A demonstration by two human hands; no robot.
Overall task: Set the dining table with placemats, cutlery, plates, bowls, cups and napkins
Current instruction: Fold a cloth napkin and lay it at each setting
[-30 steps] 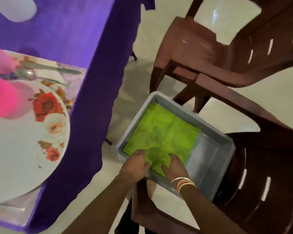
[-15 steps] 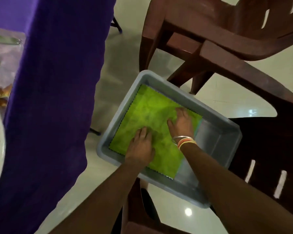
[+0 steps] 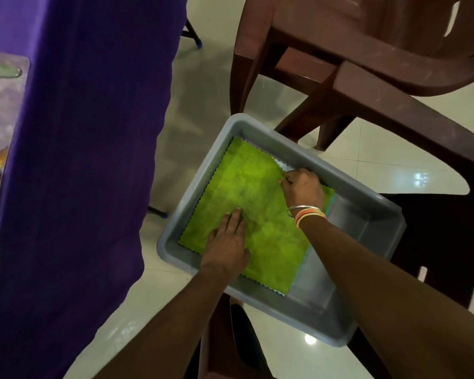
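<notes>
Grey plastic tub (image 3: pixel 367 222) on a brown chair seat (image 3: pixel 443 228), beside the purple tablecloth (image 3: pixel 80 160). In the tub: 1 green napkin (image 3: pixel 246 192), zigzag-edged, lying flat. Left hand (image 3: pixel 227 244) pressed flat on the napkin, fingers together. Right hand (image 3: pixel 303 187), bangles (image 3: pixel 307 213) at wrist, fingertips pinching the napkin's far edge. 2nd brown chair (image 3: pixel 367 72) beyond the tub.

A grey plastic tub (image 3: pixel 372 222) sat on a dark brown chair (image 3: pixel 449 242). Another brown chair (image 3: pixel 367 77) stood behind it on the shiny tiled floor (image 3: pixel 203 105), beside a purple tablecloth (image 3: pixel 80 160).
</notes>
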